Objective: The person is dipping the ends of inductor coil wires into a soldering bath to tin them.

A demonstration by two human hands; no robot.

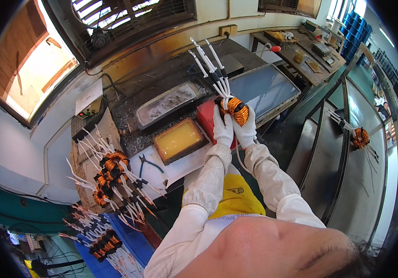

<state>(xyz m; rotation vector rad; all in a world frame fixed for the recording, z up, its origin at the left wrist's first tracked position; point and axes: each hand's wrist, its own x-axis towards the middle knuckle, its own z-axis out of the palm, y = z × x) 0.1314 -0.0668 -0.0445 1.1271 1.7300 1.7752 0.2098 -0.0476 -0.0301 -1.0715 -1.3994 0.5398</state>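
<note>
A toroidal coil [237, 111] wound in copper wire, with several white sleeved leads pointing up and away, is held up between both my white-gloved hands. My left hand [223, 129] is closed on its left side, and my right hand [245, 132] grips it from the right. Behind and below the coil shows a red box-like thing [204, 116], partly hidden. Nearest to my left hand is a pan of yellow, waxy-looking material [180, 140]. Beyond that lies a long metal trough [167, 104] with a silvery, crusted surface.
Cutting pliers [149, 164] lie left of the pan. More coils [115, 162] are heaped at the left, above a blue bin [136, 238] with others. A shallow tray with a bluish-grey surface [268, 88] stands behind my hands. Another coil [360, 138] rests on a metal surface at right.
</note>
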